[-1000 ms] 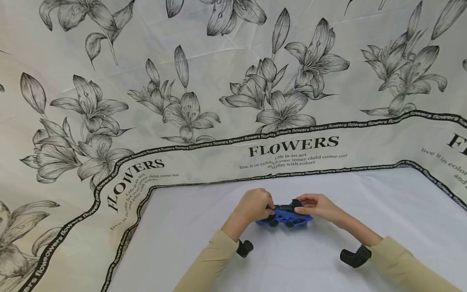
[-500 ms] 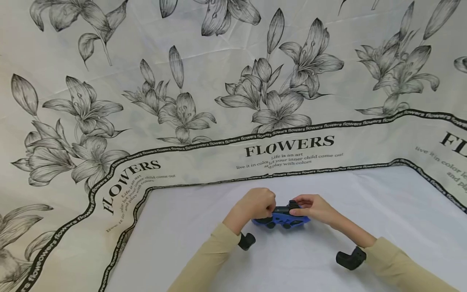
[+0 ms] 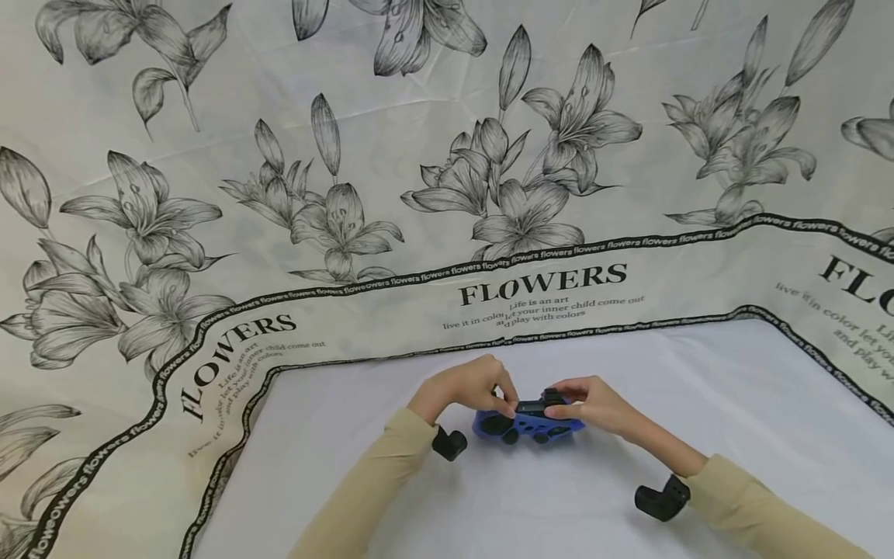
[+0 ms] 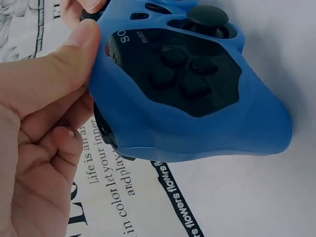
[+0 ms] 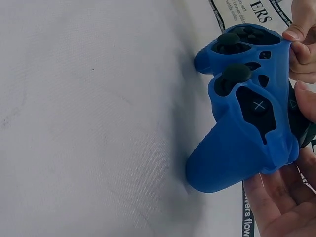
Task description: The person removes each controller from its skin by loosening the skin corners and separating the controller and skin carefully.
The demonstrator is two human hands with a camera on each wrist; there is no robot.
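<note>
A black game controller (image 4: pixel 182 69) sits inside a blue silicone sleeve (image 5: pixel 227 148), standing tilted over the white cloth in front of the person. My left hand (image 3: pixel 471 384) pinches the sleeve's top edge near the middle with thumb and fingers. My right hand (image 3: pixel 597 404) holds the controller's right top corner, its thumb on the near side and fingers behind. At that corner the black shoulder part (image 5: pixel 298 121) shows bare beyond the sleeve's edge. In the left wrist view, the buttons and a thumbstick (image 4: pixel 207 17) show through the sleeve's cutouts.
White cloth (image 3: pixel 545 512) covers the table. A flower-printed curtain (image 3: pixel 349 155) with a lettered border hangs behind and along the left. Black wrist mounts (image 3: pixel 662 498) stick out beneath both forearms.
My left hand has shifted from the controller's left shoulder to a pinch at the middle of the top edge, its wrist swinging outward left. The right hand keeps its hold.
</note>
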